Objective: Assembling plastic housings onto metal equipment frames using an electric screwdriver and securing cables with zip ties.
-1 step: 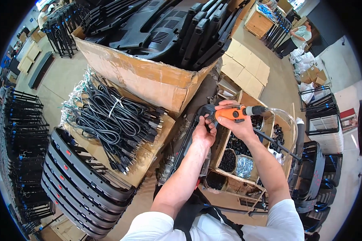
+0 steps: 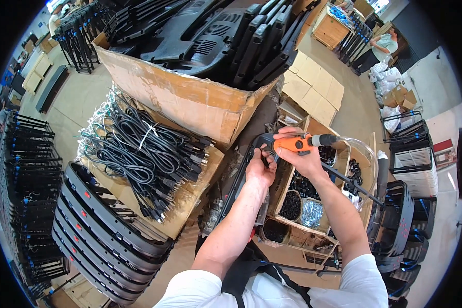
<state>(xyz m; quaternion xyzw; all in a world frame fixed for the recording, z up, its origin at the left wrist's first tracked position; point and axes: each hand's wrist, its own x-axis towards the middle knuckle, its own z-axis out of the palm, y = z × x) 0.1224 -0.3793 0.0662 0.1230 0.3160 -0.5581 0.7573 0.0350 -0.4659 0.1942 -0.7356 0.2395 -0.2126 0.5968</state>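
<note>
My right hand (image 2: 305,159) is wrapped round an orange air screwdriver (image 2: 294,143). A clear hose (image 2: 362,145) leads off from the tool's grey rear fitting. The tool's front end points left, at the top of a long black plastic frame part (image 2: 235,184). My left hand (image 2: 260,168) is at that same end, its fingers curled together close to the tool's tip. Whatever lies between those fingers is too small to make out. The exact spot where the tip meets the part is hidden by my hands.
Right of my hands, a divided box (image 2: 281,209) holds black screws (image 2: 291,204), silver screws (image 2: 311,213) and small black parts. To the left lie bundled black cables (image 2: 138,146) above stacked curved grey-black parts (image 2: 108,241). A big carton (image 2: 169,92) of black plastic covers stands ahead. A person (image 2: 384,46) is far right.
</note>
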